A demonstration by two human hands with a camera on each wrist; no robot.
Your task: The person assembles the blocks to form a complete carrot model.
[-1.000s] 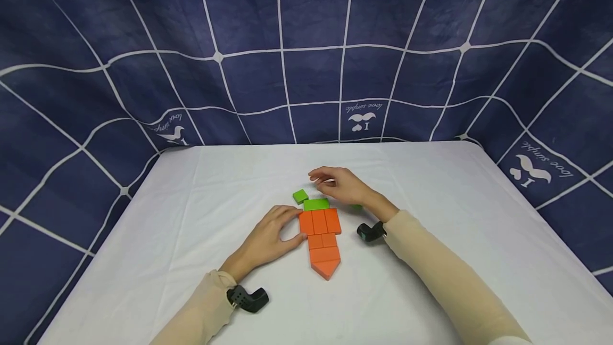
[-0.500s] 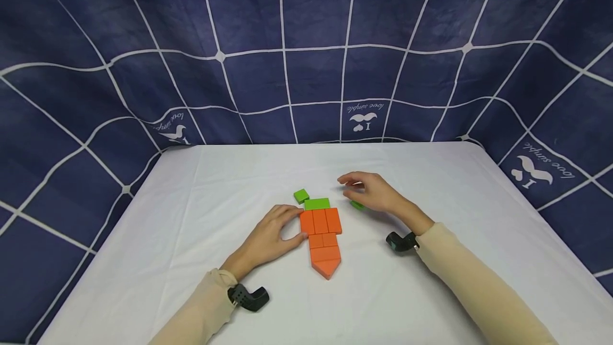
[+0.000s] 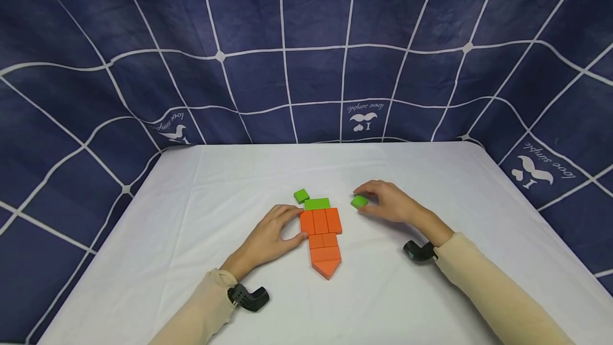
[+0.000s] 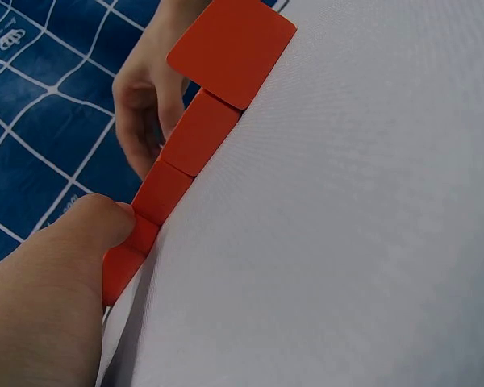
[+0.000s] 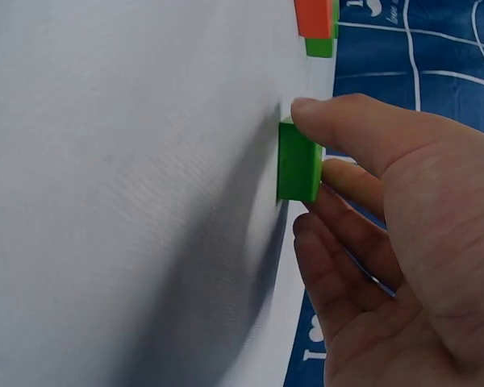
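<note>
Several orange blocks (image 3: 320,221) lie fitted together flat on the white cloth, ending in a pointed block (image 3: 326,267) at the near end. A green rectangular block (image 3: 317,204) adjoins their far end, and a small green square block (image 3: 301,195) lies at its left corner. My left hand (image 3: 270,236) rests at the left side of the orange blocks, index finger and thumb touching their edge with relaxed fingers. To the right, my right hand (image 3: 390,202) pinches another small green block (image 5: 299,161) between thumb and index finger, low at the cloth.
The white cloth (image 3: 230,180) covers the table. A dark blue curtain (image 3: 249,84) with white grid lines hangs behind and at both sides. Black wrist cameras (image 3: 248,298) sit under both cuffs.
My right hand has moved right and nearer, from above the green blocks to the small green block on the right, and its fingers now flank it. The left hand has stayed in place.
</note>
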